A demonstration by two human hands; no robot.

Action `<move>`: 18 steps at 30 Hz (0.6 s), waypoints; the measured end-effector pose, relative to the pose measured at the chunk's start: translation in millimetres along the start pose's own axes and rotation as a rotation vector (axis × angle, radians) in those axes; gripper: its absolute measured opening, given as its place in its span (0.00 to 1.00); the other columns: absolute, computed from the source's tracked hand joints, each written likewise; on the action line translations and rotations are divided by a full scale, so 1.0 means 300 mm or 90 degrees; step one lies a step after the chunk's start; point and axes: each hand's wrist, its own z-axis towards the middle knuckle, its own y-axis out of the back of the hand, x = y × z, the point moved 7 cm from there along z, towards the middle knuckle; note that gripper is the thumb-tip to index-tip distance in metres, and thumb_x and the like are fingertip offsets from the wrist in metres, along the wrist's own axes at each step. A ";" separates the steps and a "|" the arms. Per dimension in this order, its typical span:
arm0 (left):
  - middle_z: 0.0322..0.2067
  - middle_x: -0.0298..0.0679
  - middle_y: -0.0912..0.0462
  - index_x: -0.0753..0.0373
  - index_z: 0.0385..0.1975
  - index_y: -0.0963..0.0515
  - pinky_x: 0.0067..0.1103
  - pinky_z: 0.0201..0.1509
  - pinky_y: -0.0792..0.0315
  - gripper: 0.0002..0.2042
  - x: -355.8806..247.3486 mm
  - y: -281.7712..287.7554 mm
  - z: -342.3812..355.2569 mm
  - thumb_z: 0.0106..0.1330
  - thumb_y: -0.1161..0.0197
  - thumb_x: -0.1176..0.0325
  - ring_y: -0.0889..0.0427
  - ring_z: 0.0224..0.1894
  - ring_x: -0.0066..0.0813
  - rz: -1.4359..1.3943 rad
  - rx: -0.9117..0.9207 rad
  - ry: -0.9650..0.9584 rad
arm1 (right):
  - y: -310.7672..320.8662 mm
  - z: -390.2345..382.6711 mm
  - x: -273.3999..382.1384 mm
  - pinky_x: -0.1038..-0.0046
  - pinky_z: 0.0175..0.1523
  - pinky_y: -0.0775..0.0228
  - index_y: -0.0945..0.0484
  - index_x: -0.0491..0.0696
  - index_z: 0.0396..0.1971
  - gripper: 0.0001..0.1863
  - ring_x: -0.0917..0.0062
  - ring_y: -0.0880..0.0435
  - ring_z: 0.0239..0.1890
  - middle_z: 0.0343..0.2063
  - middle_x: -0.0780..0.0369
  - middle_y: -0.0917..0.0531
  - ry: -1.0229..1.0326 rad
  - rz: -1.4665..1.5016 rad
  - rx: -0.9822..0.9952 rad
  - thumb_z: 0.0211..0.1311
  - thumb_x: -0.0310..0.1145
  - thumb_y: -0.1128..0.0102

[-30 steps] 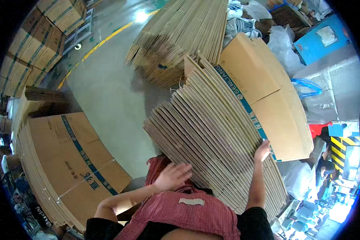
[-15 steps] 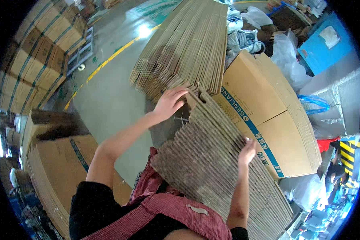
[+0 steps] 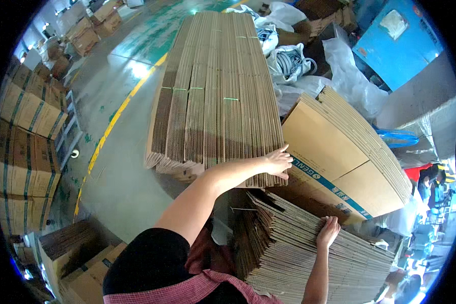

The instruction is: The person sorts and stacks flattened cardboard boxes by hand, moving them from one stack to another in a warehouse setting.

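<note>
My left hand (image 3: 279, 162) reaches forward to the near right corner of the far stack of flattened cardboard boxes (image 3: 213, 116). Its fingers are spread, and the hand rests on or just over the edges there; I cannot tell which. These boxes stand on edge, packed tight, with thin green ties round some bundles. Closer to me, a second row of flattened cardboard boxes (image 3: 309, 258) leans with its edges up. On the far side of that row, my right hand (image 3: 329, 232) has its fingers curled over the upper edge of a flattened box.
Beside both stacks lean large brown cartons (image 3: 339, 157) with a blue band. White plastic bags (image 3: 349, 76) and a blue cabinet (image 3: 395, 45) lie beyond. At left are strapped cartons (image 3: 25, 167), a yellow floor line (image 3: 109, 129) and an open carton (image 3: 76, 253).
My left hand has gone from the near row's far end to the right corner of the far stack, its fingers spreading. My right hand stays at the near row. The view has shifted.
</note>
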 end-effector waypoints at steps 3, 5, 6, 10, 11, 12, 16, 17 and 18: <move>0.40 0.41 0.18 0.60 0.39 0.20 0.43 0.67 0.42 0.32 0.016 -0.023 0.006 0.63 0.54 0.34 0.22 0.49 0.36 -0.105 -0.037 -0.114 | -0.022 0.017 0.026 0.60 0.48 0.38 0.28 0.46 0.27 0.16 0.56 0.25 0.36 0.28 0.54 0.22 -0.022 0.003 0.013 0.71 0.37 0.60; 0.25 0.37 0.17 0.59 0.28 0.18 0.33 0.48 0.28 0.32 -0.027 0.005 0.064 0.63 0.55 0.34 0.18 0.33 0.31 -0.085 0.107 -0.190 | -0.018 -0.015 -0.032 0.57 0.50 0.38 0.29 0.43 0.30 0.15 0.54 0.26 0.38 0.30 0.50 0.23 -0.065 -0.046 -0.029 0.71 0.37 0.60; 0.15 0.34 0.20 0.57 0.24 0.18 0.29 0.30 0.30 0.32 -0.002 -0.019 0.053 0.62 0.54 0.33 0.21 0.20 0.27 -0.095 0.038 -0.207 | -0.035 0.014 0.010 0.55 0.53 0.38 0.30 0.42 0.31 0.15 0.53 0.26 0.40 0.32 0.49 0.23 -0.044 -0.032 0.038 0.71 0.37 0.60; 0.17 0.37 0.20 0.57 0.19 0.19 0.32 0.36 0.29 0.29 0.027 -0.007 0.102 0.62 0.50 0.36 0.21 0.26 0.35 -0.161 -0.030 -0.237 | -0.003 0.057 -0.009 0.55 0.59 0.38 0.27 0.43 0.37 0.13 0.56 0.25 0.47 0.40 0.49 0.22 -0.117 -0.089 0.027 0.70 0.37 0.56; 0.20 0.38 0.20 0.58 0.20 0.19 0.32 0.40 0.29 0.28 0.047 -0.037 0.112 0.63 0.51 0.37 0.21 0.31 0.35 -0.211 -0.012 -0.218 | 0.015 0.075 0.015 0.56 0.54 0.36 0.29 0.43 0.32 0.11 0.55 0.25 0.45 0.36 0.50 0.22 -0.119 -0.044 0.003 0.68 0.36 0.53; 0.24 0.38 0.19 0.58 0.22 0.19 0.33 0.43 0.30 0.27 0.055 -0.073 0.136 0.64 0.51 0.39 0.20 0.36 0.36 -0.201 0.031 -0.196 | 0.010 0.085 -0.003 0.57 0.50 0.35 0.29 0.43 0.31 0.10 0.54 0.25 0.42 0.33 0.51 0.22 -0.108 -0.068 -0.025 0.67 0.35 0.51; 0.22 0.39 0.20 0.58 0.19 0.21 0.34 0.42 0.28 0.21 0.007 -0.043 0.182 0.63 0.45 0.47 0.19 0.34 0.38 -0.276 -0.063 -0.214 | 0.069 0.093 -0.025 0.58 0.46 0.35 0.30 0.44 0.28 0.10 0.53 0.25 0.35 0.28 0.53 0.22 -0.103 -0.043 -0.075 0.66 0.34 0.49; 0.24 0.37 0.18 0.58 0.22 0.20 0.34 0.43 0.29 0.20 0.009 -0.036 0.196 0.64 0.45 0.48 0.19 0.35 0.35 -0.282 -0.081 -0.204 | 0.069 0.102 -0.021 0.58 0.45 0.35 0.30 0.44 0.28 0.10 0.53 0.25 0.35 0.27 0.52 0.22 -0.107 -0.029 -0.077 0.66 0.34 0.49; 0.33 0.37 0.16 0.59 0.28 0.18 0.31 0.50 0.29 0.21 -0.040 0.008 0.199 0.65 0.46 0.46 0.19 0.41 0.35 -0.346 -0.094 -0.191 | 0.047 0.062 -0.063 0.58 0.46 0.35 0.30 0.44 0.28 0.10 0.53 0.25 0.35 0.27 0.53 0.23 -0.129 -0.035 -0.067 0.65 0.34 0.49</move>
